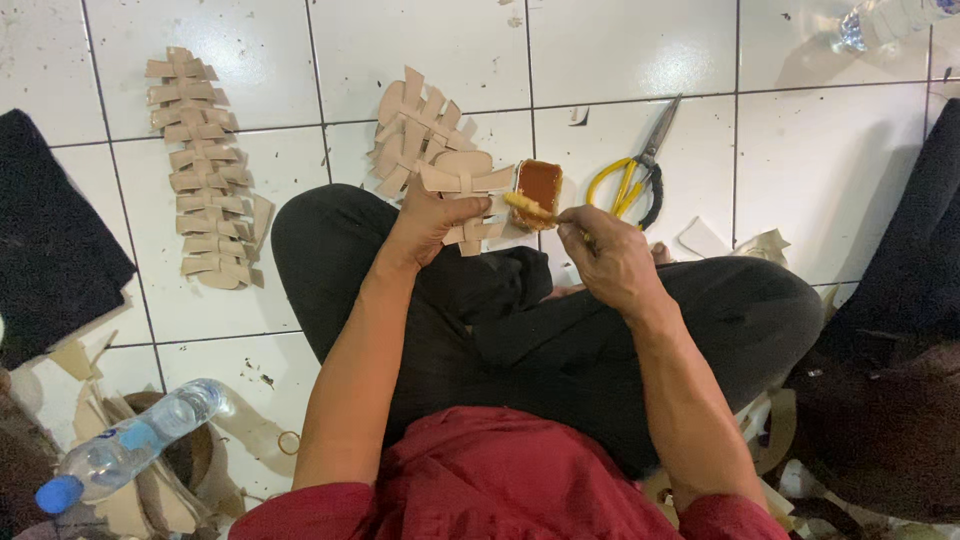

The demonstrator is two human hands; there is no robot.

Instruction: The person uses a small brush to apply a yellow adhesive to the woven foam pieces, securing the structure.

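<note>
Holding a woven tan leather piece, left hand gripping closed; right hand pinching a glue-coated brush beside it. Behind it: square glue tin, amber-filled; yellow-handled scissors lying farther right.

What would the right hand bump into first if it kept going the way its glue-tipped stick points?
Probably the woven tan piece held in the left hand. The right hand aims its stick leftward at it, with the tip apparently at its edge already. The small glue tin sits just behind, though depth is unclear.
</note>
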